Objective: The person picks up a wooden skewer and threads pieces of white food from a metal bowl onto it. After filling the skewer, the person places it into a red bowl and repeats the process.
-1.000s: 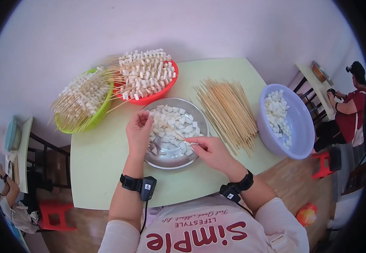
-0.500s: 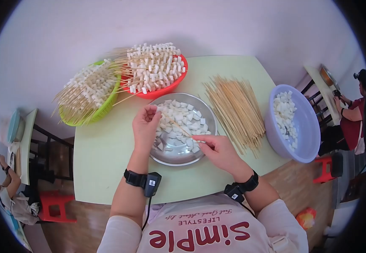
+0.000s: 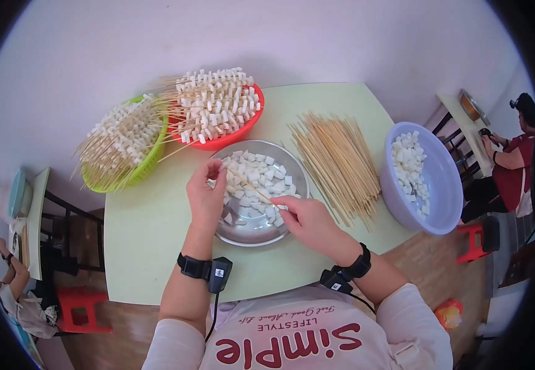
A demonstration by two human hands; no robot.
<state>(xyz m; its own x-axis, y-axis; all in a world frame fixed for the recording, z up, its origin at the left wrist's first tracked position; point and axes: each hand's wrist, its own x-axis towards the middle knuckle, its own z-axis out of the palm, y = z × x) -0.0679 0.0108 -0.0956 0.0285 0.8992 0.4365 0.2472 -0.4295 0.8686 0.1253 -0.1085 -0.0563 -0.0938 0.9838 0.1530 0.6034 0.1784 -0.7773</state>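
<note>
My right hand (image 3: 310, 221) is closed round a thin bamboo skewer (image 3: 250, 185), which slants up and left over a round metal bowl (image 3: 247, 236). At the skewer's far end, my left hand (image 3: 206, 192) pinches what looks like a small white food piece; the fingers partly hide it. Loose white cut pieces (image 3: 261, 166) fill much of the bowl beneath both hands. Right of the bowl lies a broad pile of bare bamboo skewers (image 3: 336, 166).
Loaded skewers rest across a red basket (image 3: 233, 137) and a green basket (image 3: 151, 161) at the back left. A lavender basin (image 3: 445, 179) with more white pieces stands at the table's (image 3: 156, 259) right edge. Other people work at side tables, with red stools (image 3: 81, 308) nearby.
The view has shifted slightly, so the table things appear a little left and lower. Both hands keep nearly the same place over the bowl, the right still holding the skewer.
</note>
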